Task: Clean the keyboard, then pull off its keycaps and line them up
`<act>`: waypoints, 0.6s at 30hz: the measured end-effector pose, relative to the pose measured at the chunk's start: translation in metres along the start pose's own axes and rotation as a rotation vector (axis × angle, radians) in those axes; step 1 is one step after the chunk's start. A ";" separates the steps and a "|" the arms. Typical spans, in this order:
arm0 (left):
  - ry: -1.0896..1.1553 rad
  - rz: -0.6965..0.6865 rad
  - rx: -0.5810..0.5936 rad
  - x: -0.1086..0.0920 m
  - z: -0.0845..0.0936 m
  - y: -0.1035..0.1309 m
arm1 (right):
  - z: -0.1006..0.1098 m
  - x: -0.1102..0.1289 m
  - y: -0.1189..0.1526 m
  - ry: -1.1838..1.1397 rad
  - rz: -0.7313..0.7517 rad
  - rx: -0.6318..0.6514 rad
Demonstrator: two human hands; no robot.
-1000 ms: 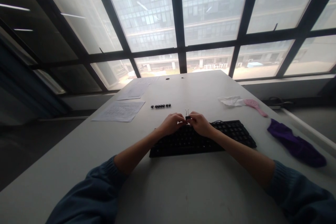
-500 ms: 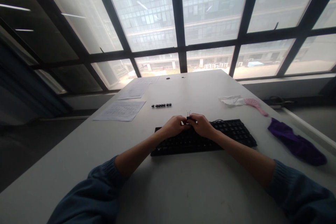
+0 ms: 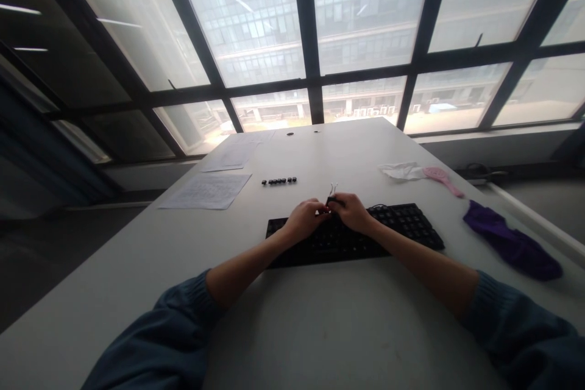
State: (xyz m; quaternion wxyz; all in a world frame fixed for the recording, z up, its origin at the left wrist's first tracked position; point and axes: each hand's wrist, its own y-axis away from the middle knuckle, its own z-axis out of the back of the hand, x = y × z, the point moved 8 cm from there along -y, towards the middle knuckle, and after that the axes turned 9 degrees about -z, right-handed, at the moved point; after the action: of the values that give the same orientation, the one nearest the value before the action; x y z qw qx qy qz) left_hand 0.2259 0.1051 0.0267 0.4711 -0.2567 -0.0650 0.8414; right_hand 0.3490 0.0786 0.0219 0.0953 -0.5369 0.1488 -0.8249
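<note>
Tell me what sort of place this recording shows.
Probably an office or similar workroom: a white desk bears a black keyboard and sheets of paper, and beyond it large dark-framed windows face another building.

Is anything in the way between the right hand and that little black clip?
Nothing that I can see: the right hand has its fingers on the black clip. The left hand is close beside it, over the keyboard. The small black pieces lie beyond the keyboard, off to the left.
</note>
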 end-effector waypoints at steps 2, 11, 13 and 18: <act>-0.027 -0.023 0.003 -0.002 -0.001 0.001 | -0.001 -0.001 -0.001 -0.015 -0.004 0.013; -0.080 -0.060 -0.079 -0.014 0.005 0.003 | 0.011 -0.007 -0.004 -0.247 -0.067 -0.088; -0.059 -0.071 -0.092 -0.016 0.006 0.003 | 0.010 -0.006 -0.004 -0.237 -0.058 -0.088; 0.003 -0.114 -0.131 -0.015 0.007 0.003 | 0.008 -0.006 -0.003 -0.181 -0.042 -0.098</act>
State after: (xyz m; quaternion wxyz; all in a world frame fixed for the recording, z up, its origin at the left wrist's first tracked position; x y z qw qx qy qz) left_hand 0.2264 0.0916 0.0370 0.5005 -0.2842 -0.1337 0.8068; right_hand 0.3594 0.0819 0.0205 0.0647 -0.6163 0.1685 -0.7665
